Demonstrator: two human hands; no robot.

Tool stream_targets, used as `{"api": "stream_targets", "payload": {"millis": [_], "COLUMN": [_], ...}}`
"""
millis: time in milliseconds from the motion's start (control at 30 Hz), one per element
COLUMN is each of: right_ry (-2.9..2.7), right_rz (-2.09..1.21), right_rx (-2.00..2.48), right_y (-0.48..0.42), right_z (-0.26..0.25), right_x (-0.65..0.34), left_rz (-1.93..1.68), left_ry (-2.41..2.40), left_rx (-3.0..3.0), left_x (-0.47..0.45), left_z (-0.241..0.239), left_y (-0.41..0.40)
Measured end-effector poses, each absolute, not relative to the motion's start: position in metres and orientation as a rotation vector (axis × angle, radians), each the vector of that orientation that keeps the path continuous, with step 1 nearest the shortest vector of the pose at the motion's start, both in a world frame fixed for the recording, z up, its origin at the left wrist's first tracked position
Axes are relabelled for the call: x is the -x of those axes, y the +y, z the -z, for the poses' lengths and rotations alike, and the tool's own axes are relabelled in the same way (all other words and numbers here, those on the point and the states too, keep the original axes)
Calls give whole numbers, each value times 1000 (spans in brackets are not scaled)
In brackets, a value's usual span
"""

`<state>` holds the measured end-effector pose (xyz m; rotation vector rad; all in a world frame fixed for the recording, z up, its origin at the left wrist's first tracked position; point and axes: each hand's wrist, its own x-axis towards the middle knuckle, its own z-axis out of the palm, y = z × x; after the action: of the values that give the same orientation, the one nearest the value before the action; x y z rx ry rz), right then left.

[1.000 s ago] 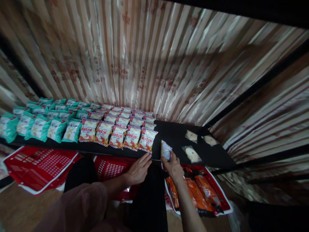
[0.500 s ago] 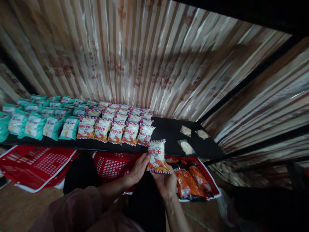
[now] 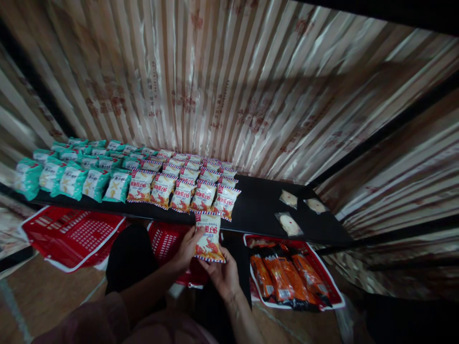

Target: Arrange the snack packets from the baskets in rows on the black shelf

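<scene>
Both my hands hold one snack packet (image 3: pixel 210 236), white with red print and a striped border, just below the front edge of a black shelf (image 3: pixel 258 208). My left hand (image 3: pixel 186 248) pinches its left side. My right hand (image 3: pixel 222 274) grips its lower edge from beneath. On the shelf above, rows of matching white-and-red packets (image 3: pixel 193 184) stand beside rows of teal packets (image 3: pixel 71 169) to the left. Three pale clear-wrapped items (image 3: pixel 289 223) lie on the shelf's right part.
A red basket (image 3: pixel 337 298) at lower right holds several orange packets (image 3: pixel 283 279). Another red basket (image 3: pixel 163 241) sits under my hands, and a third (image 3: pixel 68 234) lies at left on the wooden floor. A striped curtain (image 3: pixel 229 86) backs the shelf.
My right hand took a packet from the shelf edge and turned its printed face up; both hands now hold it lower and further left, in front of the shelf.
</scene>
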<state>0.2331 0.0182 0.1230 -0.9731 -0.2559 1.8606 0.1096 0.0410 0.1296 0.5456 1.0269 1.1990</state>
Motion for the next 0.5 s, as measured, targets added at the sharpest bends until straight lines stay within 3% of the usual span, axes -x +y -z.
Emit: {"api": "stream_targets", "payload": {"millis": [167, 500], "right_ry": [-550, -774], "right_rz": [-1701, -1755], "right_rx": [1088, 1102], "right_y": [17, 20], "right_z": [-125, -126], "right_x": [-236, -231], "left_rz": [-1187, -1049], "left_ry": [1058, 1351], "left_rx": [-673, -1198], "left_x": [-93, -94], "left_z": [-115, -97], "left_y": [38, 28]}}
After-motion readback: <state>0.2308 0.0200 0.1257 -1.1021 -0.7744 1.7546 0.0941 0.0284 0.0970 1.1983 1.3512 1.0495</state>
